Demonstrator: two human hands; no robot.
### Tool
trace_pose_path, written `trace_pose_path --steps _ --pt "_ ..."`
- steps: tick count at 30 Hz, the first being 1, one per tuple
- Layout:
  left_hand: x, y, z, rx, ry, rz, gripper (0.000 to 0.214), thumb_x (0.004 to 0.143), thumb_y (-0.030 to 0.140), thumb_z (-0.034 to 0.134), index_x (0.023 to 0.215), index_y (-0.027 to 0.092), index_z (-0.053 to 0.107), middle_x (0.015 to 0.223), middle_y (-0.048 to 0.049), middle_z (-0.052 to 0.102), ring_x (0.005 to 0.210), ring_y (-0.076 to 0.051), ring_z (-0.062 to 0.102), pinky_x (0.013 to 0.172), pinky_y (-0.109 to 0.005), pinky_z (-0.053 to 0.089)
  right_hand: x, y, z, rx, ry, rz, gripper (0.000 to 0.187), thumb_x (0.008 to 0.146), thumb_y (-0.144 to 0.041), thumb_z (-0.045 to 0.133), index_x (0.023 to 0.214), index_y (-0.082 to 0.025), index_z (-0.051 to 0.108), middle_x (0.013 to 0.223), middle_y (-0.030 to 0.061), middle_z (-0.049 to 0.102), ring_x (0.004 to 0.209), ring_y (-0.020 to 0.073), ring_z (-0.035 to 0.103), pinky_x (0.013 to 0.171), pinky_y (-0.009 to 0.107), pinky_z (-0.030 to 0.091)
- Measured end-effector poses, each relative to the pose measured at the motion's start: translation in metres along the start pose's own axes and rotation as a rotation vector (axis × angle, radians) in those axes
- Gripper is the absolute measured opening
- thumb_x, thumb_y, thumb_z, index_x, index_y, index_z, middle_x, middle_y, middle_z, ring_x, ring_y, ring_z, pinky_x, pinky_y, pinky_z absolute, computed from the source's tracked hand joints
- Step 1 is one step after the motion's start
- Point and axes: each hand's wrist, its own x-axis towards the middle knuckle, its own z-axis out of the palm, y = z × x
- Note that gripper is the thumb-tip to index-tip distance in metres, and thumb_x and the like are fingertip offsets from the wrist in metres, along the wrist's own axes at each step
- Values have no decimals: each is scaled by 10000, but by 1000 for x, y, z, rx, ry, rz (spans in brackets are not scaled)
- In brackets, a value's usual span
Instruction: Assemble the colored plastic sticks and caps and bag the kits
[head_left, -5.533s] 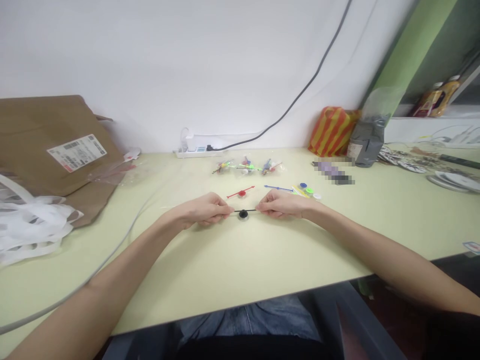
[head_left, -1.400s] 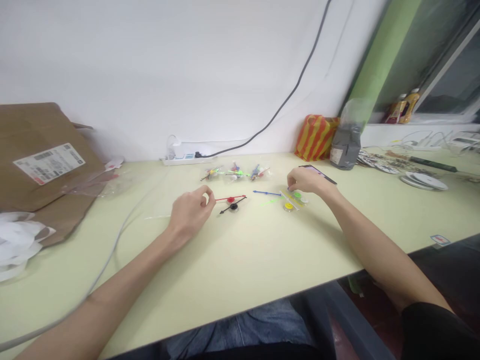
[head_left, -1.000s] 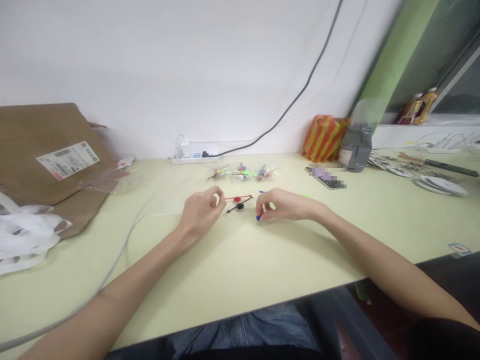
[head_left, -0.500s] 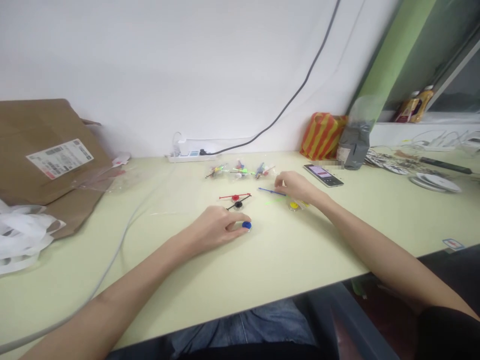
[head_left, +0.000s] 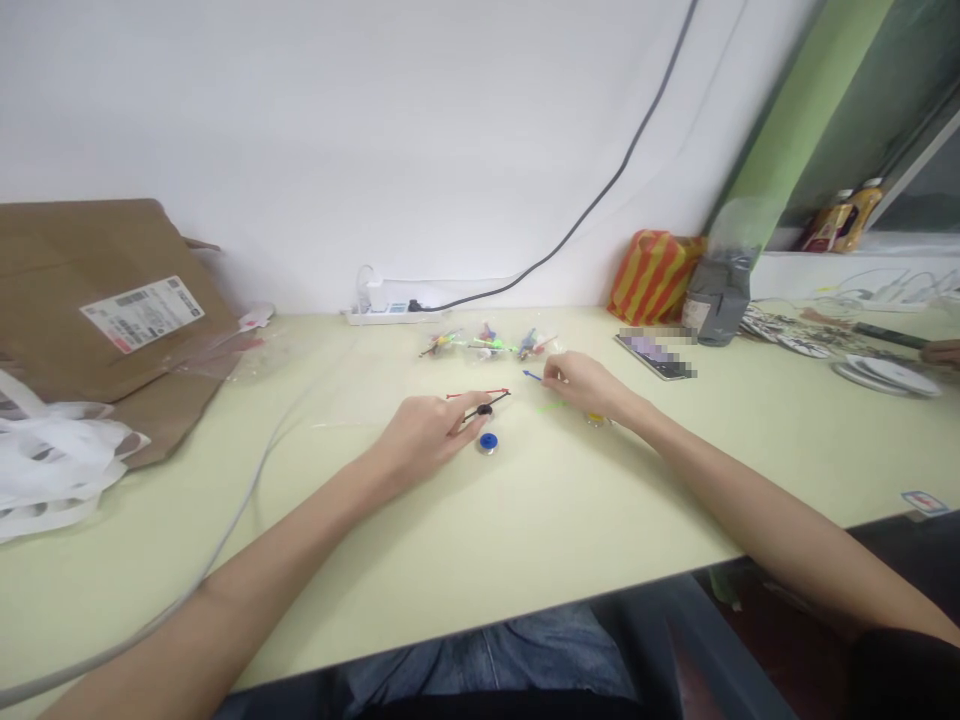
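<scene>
My left hand (head_left: 420,435) has its thumb and forefinger closed around the round hub of a black arrow spinner (head_left: 485,411) on the table. Just behind it lies a red arrow (head_left: 480,393), its middle partly covered. A blue round base (head_left: 489,442) sits alone in front of the black hub, apart from my fingers. My right hand (head_left: 581,382) pinches a blue arrow (head_left: 532,376), whose tip sticks out to the left. Under that hand are a bright green arrow (head_left: 553,407) and a yellow round base (head_left: 595,419), mostly hidden by the wrist.
Several small clear bags of coloured parts (head_left: 489,343) lie behind. A power strip (head_left: 382,312) stands against the wall. On the right are a phone (head_left: 652,355), a striped bag (head_left: 651,280) and white discs (head_left: 885,376); on the left, a brown paper package (head_left: 90,290) and grey cable (head_left: 247,500).
My left hand has let go of the blue round base and moved back to the black spinner's hub. The right hand still holds the blue arrow. A person's hand appears at the far right edge.
</scene>
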Motion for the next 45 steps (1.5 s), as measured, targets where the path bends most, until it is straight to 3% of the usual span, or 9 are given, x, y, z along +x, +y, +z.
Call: trace_pose_path --steps 3,6,9,12,18,21,29,37,45 --pt "1 2 -4 -30 73 -86 388 1001 403 407 1314 234 560 534 80 446 521 -139 421 605 -251 307 -9 -18 -8 200 96 -79 97 954 -232 519 926 -193 603 820 43 702 787 180 615 729 266 400" --pt "1 4 -7 -173 94 -114 384 1019 446 361 1264 223 554 575 78 490 530 -125 390 601 -242 306 -22 -44 -11 392 38 -236 106 950 -273 545 914 -197 609 805 30 687 768 167 601 731 262 419" --pt "1 5 -6 -344 0 -81 402 998 517 395 1010 198 639 617 50 503 556 -112 388 565 -240 291 -32 -69 -5 523 -60 -329 125 934 -284 573 887 -192 643 829 32 688 753 154 591 708 255 430" --pt "1 4 -5 -501 -143 -81 452 934 561 500 726 171 595 603 28 489 544 -98 384 512 -235 278 -35 -79 5 654 -106 -295 168 924 -330 599 890 -181 667 855 45 703 771 154 608 705 255 452" --pt "2 -11 -11 -712 -398 -246 485 892 618 545 682 180 543 474 23 492 379 -83 404 389 -218 305 -28 -61 13 824 -309 -40 409 860 -541 654 857 -133 693 628 8 614 507 91 484 475 219 341" --pt "2 -19 -13 -759 -413 -343 461 885 603 571 699 183 534 475 21 501 368 -80 415 365 -204 294 -26 -54 10 859 -408 12 440 834 -565 675 841 -125 693 597 -4 581 474 74 449 442 212 298" --pt "2 -19 -16 -801 -477 -398 460 848 595 616 675 173 551 468 23 481 364 -66 367 368 -206 267 -29 -57 -8 820 -606 4 406 792 -532 716 698 -170 560 541 -46 496 446 56 342 418 214 214" --pt "1 -22 -15 -759 -561 -356 525 855 650 586 635 176 536 473 21 470 379 -67 356 376 -213 259 -28 -51 -6 771 -682 -31 328 863 -440 628 690 -167 569 524 -48 470 453 63 334 435 221 203" --pt "1 -26 -13 -702 -550 -376 523 868 624 581 600 179 523 453 26 434 378 -67 319 380 -218 241 -27 -50 0 740 -648 -23 316 876 -422 621 711 -154 608 517 -41 479 451 62 355 441 218 230"
